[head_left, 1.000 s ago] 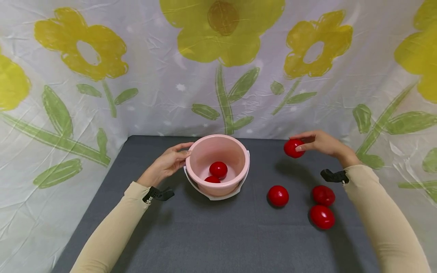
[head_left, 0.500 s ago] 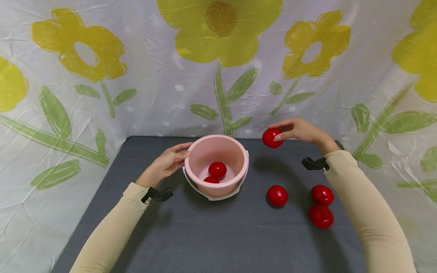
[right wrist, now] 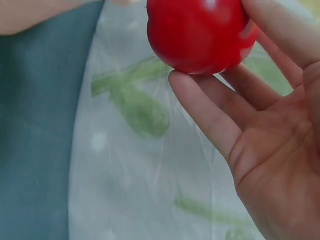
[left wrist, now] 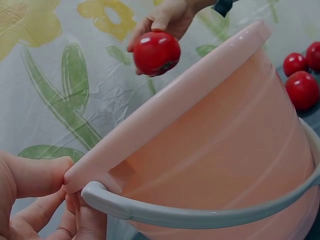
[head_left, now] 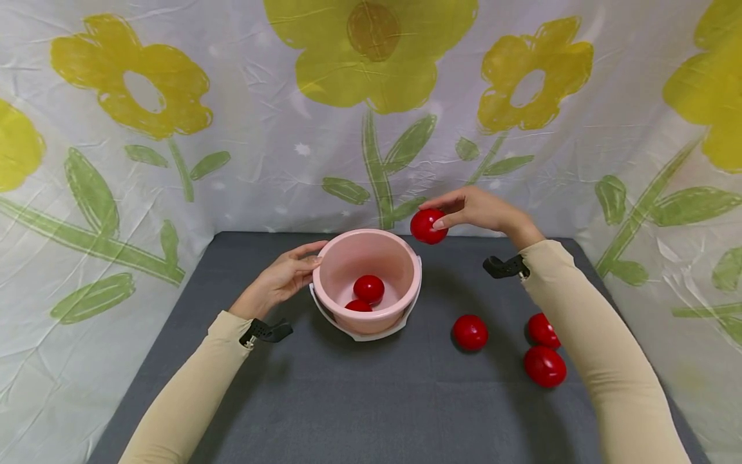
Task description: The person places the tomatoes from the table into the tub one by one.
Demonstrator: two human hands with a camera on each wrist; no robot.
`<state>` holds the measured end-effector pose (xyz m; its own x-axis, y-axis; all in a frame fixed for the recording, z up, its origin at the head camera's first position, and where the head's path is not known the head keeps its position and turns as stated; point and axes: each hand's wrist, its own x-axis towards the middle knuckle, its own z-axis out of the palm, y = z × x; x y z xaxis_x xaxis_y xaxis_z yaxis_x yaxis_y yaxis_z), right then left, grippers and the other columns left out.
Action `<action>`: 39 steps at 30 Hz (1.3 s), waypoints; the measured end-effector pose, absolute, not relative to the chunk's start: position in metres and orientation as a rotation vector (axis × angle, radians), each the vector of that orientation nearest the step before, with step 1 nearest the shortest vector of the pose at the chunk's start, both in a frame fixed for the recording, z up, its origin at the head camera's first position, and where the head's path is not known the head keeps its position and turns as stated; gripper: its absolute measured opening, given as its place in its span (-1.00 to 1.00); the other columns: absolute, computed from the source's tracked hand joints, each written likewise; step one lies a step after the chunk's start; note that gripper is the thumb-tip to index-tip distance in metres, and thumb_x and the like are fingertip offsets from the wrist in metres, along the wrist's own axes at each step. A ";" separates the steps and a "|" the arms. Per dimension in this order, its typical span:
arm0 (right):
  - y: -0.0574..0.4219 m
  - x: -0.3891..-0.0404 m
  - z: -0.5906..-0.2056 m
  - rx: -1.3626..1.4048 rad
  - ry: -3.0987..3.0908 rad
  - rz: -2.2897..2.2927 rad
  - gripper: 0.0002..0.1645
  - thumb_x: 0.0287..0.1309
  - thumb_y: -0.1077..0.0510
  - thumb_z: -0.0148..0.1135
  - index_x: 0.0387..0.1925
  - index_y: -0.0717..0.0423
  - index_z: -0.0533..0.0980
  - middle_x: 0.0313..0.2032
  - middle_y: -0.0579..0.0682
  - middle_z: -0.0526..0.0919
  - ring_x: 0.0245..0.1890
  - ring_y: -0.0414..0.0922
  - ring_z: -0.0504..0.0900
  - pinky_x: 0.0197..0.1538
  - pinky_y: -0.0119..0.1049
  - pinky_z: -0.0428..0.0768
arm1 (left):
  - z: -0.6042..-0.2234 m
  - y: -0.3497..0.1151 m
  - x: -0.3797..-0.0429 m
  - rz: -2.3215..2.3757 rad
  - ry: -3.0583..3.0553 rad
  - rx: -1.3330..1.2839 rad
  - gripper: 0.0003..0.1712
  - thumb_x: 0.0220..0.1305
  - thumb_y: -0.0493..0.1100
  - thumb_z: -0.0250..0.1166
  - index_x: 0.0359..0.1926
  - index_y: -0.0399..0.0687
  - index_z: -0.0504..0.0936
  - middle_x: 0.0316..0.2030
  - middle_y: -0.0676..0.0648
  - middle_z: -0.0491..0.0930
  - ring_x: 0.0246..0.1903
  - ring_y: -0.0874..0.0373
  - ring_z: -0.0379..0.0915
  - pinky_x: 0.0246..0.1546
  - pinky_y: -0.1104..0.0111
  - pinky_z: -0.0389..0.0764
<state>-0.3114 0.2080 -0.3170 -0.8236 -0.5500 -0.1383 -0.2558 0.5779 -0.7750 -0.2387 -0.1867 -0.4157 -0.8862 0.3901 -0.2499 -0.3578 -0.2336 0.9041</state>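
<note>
A pink bucket (head_left: 400, 298) with a white handle (left wrist: 210, 219) stands on the dark table. My left hand (head_left: 285, 276) pinches its rim from the left, thumb on top in the left wrist view. Inside the bucket lie two red tomatoes (head_left: 369, 289), the nearer one partly hidden by the front rim. My right hand (head_left: 484, 211) holds another red tomato (right wrist: 202, 35) between thumb and fingers. In the head view that tomato is raised just beyond the bucket's right back rim; in the left wrist view it hangs higher than the rim.
Right of the bucket, a single tomato (head_left: 470, 333) lies on the dark table (head_left: 371, 406). Farther right are two more, the front one (head_left: 545, 367) in full view and the back one (head_left: 543, 330) partly covered by my right sleeve. A flower-printed cloth (head_left: 261, 129) hangs behind.
My right hand has carried its tomato leftward and slightly up, from the right of the table to near the bucket's rim. My left hand and the bucket stay put.
</note>
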 end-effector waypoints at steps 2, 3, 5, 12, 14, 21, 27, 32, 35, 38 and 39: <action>0.201 -0.312 -0.315 -0.669 2.418 -1.132 -0.42 0.13 -0.01 0.44 0.22 -0.18 0.56 0.17 -0.04 0.64 0.09 -0.09 0.64 0.03 -0.23 0.68 | -0.416 -0.187 -0.239 2.152 1.564 0.043 -0.27 0.43 -0.38 0.10 0.54 -0.15 0.06 -0.11 0.04 0.66 -0.18 0.29 0.66 -0.23 0.49 0.68; 0.197 -0.312 -0.315 -0.680 2.403 -1.138 -0.41 0.12 -0.01 0.44 0.22 -0.18 0.56 0.17 -0.05 0.64 0.09 -0.09 0.64 0.04 -0.22 0.68 | -0.416 -0.187 -0.239 2.152 1.565 0.044 -0.27 0.43 -0.38 0.09 0.54 -0.16 0.06 -0.11 0.04 0.66 -0.18 0.29 0.66 -0.23 0.49 0.68; 0.190 -0.312 -0.313 -0.710 2.374 -1.143 -0.41 0.12 0.01 0.45 0.22 -0.18 0.56 0.17 -0.06 0.65 0.08 -0.11 0.64 0.04 -0.22 0.68 | -0.416 -0.187 -0.239 2.151 1.567 0.046 -0.27 0.43 -0.38 0.08 0.54 -0.16 0.05 -0.10 0.04 0.66 -0.18 0.30 0.65 -0.24 0.50 0.68; 0.161 -0.312 -0.312 -0.806 2.314 -1.137 -0.42 0.12 0.04 0.45 0.21 -0.12 0.57 0.12 -0.04 0.68 0.06 -0.09 0.66 0.04 -0.21 0.69 | -0.416 -0.187 -0.238 2.148 1.568 0.046 -0.27 0.44 -0.39 0.07 0.54 -0.17 0.05 -0.08 0.04 0.64 -0.19 0.30 0.65 -0.26 0.49 0.67; 0.153 -0.313 -0.311 -0.829 2.306 -1.120 -0.43 0.11 0.03 0.45 0.20 -0.14 0.58 0.11 -0.07 0.68 0.06 -0.11 0.66 0.05 -0.21 0.69 | -0.416 -0.187 -0.238 2.147 1.569 0.046 -0.27 0.44 -0.39 0.07 0.54 -0.17 0.04 -0.08 0.05 0.64 -0.18 0.30 0.65 -0.24 0.49 0.68; 0.126 -0.315 -0.316 -0.911 2.240 -1.074 -0.47 0.13 0.06 0.43 0.18 -0.14 0.59 0.06 -0.08 0.71 0.07 -0.11 0.65 0.09 -0.20 0.68 | -0.415 -0.187 -0.238 2.152 1.557 0.047 -0.23 0.43 -0.37 0.10 0.55 -0.19 -0.01 -0.05 0.04 0.62 -0.16 0.29 0.66 -0.20 0.49 0.68; 0.105 -0.316 -0.322 -0.984 2.193 -1.057 -0.47 0.15 0.13 0.40 0.19 -0.03 0.59 0.06 -0.03 0.71 0.06 -0.11 0.66 0.09 -0.22 0.68 | -0.416 -0.188 -0.239 2.133 1.576 0.052 -0.23 0.43 -0.35 0.11 0.55 -0.17 0.01 -0.05 0.05 0.62 -0.16 0.29 0.65 -0.17 0.49 0.68; 0.091 -0.316 -0.326 -1.028 2.143 -1.056 -0.47 0.16 0.18 0.37 0.20 0.09 0.57 0.07 0.02 0.70 0.07 -0.08 0.66 0.09 -0.20 0.68 | -0.417 -0.189 -0.239 2.127 1.579 0.051 -0.24 0.42 -0.35 0.13 0.54 -0.15 0.05 -0.05 0.05 0.63 -0.15 0.29 0.65 -0.14 0.48 0.68; 0.083 -0.316 -0.328 -1.040 2.110 -1.054 -0.45 0.17 0.21 0.35 0.22 0.13 0.54 0.10 0.06 0.68 0.11 -0.04 0.64 0.11 -0.19 0.68 | -0.418 -0.189 -0.239 2.126 1.581 0.043 -0.25 0.42 -0.34 0.14 0.54 -0.15 0.06 -0.05 0.05 0.63 -0.15 0.27 0.64 -0.12 0.47 0.69; 0.077 -0.315 -0.329 -1.042 2.105 -1.035 -0.46 0.17 0.21 0.35 0.22 0.12 0.55 0.12 0.06 0.66 0.14 -0.04 0.62 0.11 -0.18 0.68 | -0.417 -0.188 -0.240 2.121 1.589 0.026 -0.27 0.43 -0.34 0.12 0.53 -0.13 0.08 -0.04 0.06 0.62 -0.15 0.27 0.64 -0.11 0.46 0.70; 0.075 -0.315 -0.329 -1.039 2.107 -1.027 -0.46 0.17 0.21 0.35 0.22 0.10 0.55 0.12 0.06 0.66 0.14 -0.04 0.62 0.11 -0.19 0.68 | -0.417 -0.187 -0.240 2.120 1.591 0.018 -0.28 0.43 -0.34 0.10 0.53 -0.12 0.09 -0.04 0.07 0.62 -0.15 0.27 0.64 -0.11 0.46 0.70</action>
